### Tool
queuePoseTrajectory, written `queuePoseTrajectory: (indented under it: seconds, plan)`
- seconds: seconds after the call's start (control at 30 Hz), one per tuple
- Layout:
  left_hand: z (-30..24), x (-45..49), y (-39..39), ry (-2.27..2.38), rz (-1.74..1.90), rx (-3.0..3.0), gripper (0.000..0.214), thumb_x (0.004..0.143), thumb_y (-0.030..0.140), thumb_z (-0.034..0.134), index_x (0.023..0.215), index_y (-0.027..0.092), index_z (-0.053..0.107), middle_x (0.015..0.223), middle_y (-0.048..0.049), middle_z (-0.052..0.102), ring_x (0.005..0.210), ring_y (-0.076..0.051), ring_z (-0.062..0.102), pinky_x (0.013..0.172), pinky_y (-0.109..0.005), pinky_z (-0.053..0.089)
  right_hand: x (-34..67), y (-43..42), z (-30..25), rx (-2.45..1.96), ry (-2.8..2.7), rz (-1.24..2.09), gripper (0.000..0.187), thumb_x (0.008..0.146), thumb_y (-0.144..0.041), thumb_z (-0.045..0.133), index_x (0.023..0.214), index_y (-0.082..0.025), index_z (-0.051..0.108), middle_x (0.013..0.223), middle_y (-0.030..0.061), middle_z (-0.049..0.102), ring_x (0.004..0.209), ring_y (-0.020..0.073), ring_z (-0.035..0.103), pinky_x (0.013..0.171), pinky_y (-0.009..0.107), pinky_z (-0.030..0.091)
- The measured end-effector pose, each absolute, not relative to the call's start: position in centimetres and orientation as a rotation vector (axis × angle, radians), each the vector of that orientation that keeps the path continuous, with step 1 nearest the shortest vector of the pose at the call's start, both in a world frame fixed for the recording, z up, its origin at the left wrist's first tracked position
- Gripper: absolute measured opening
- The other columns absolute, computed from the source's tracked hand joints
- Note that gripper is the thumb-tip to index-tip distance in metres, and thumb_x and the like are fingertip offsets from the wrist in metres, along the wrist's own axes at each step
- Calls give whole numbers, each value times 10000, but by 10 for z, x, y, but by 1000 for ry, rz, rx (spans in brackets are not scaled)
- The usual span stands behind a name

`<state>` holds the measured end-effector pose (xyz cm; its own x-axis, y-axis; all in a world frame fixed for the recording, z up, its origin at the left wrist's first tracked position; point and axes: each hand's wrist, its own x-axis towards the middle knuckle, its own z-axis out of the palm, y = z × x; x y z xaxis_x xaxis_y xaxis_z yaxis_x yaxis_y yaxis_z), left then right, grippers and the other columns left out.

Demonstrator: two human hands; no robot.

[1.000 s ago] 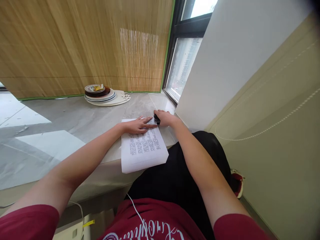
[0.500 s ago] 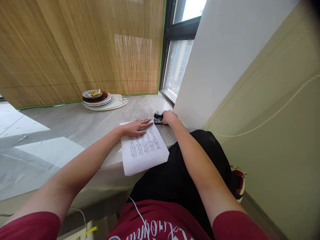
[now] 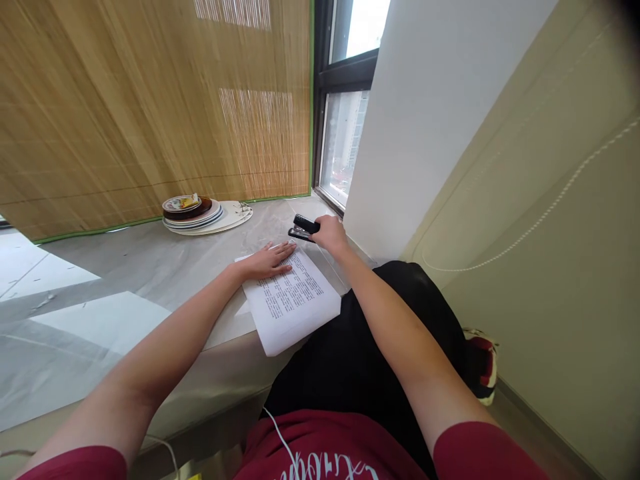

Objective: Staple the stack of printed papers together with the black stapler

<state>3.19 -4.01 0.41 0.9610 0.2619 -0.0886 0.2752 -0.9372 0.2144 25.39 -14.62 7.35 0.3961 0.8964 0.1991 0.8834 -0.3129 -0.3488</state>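
Observation:
My left hand (image 3: pixel 269 261) lies flat on the upper part of a printed sheet of paper (image 3: pixel 295 317), fingers stretched out. The sheet rests on the grey stone sill (image 3: pixel 200 260), and its lower end sticks out over the front edge towards my leg. My right hand (image 3: pixel 331 234) is closed around the back end of a black stapler (image 3: pixel 303 227). The stapler's jaws are apart and point left, just beyond the paper's top edge. Whether more than one sheet lies in the pile cannot be made out.
A stack of plates (image 3: pixel 193 217) with a small yellow item on top stands at the back, against a bamboo blind (image 3: pixel 150 100). A window (image 3: pixel 345 140) and white wall (image 3: pixel 420 120) bound the right side. A beaded cord (image 3: pixel 525 237) hangs farther right.
My right hand has lifted the stapler and drawn it slightly left, away from the paper's top corner. The paper has turned a little under my left hand. The view has shifted slightly.

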Motion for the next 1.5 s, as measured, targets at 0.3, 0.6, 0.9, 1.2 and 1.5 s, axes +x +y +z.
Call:
queuePoseTrajectory:
  seconds: [0.3, 0.6, 0.9, 1.2, 1.5]
  plan:
    - [5, 27, -36, 399, -90, 2860, 749, 1087, 673, 303, 1731, 330, 135, 1795, -60, 88, 1671, -331, 83, 1317, -588, 11, 237, -145, 67, -2114, -1492, 71, 259, 822, -328, 813, 1053, -211, 802, 1038, 98, 795, 986, 257, 746, 782, 271, 516]
    - [3, 30, -33, 322, 274, 2728, 636, 1046, 547, 523, 1646, 357, 424, 1718, -54, 398, 1596, -341, 344, 1302, -557, 223, 236, -146, 63, -2033, -1441, 20, 190, 836, -313, 770, 999, -217, 770, 981, 83, 781, 910, 254, 736, 741, 295, 501]
    - [-13, 27, 4, 1167, 1047, 2251, 282, 772, 98, 546, 942, 153, 764, 1053, -118, 740, 884, -237, 684, 975, -397, 556, 229, -152, 65, -1937, -1760, 90, 207, 789, -264, 783, 984, -213, 737, 1025, 68, 754, 957, 238, 681, 753, 282, 466]
    - [-21, 24, 13, 1198, 1111, 2187, 273, 709, 96, 529, 846, 181, 750, 964, -83, 726, 855, -225, 657, 929, -365, 546, 186, -160, 46, -1716, -2279, 204, 201, 753, -338, 786, 870, -199, 700, 991, 63, 756, 895, 218, 656, 666, 271, 399]
    - [-15, 17, 19, 1226, 1261, 1960, 254, 747, 169, 521, 816, 201, 763, 887, -67, 734, 875, -239, 641, 910, -369, 505, 240, -158, 66, -1923, -2316, 509, 258, 712, -355, 877, 878, -214, 739, 902, 15, 754, 813, 191, 680, 607, 254, 426]
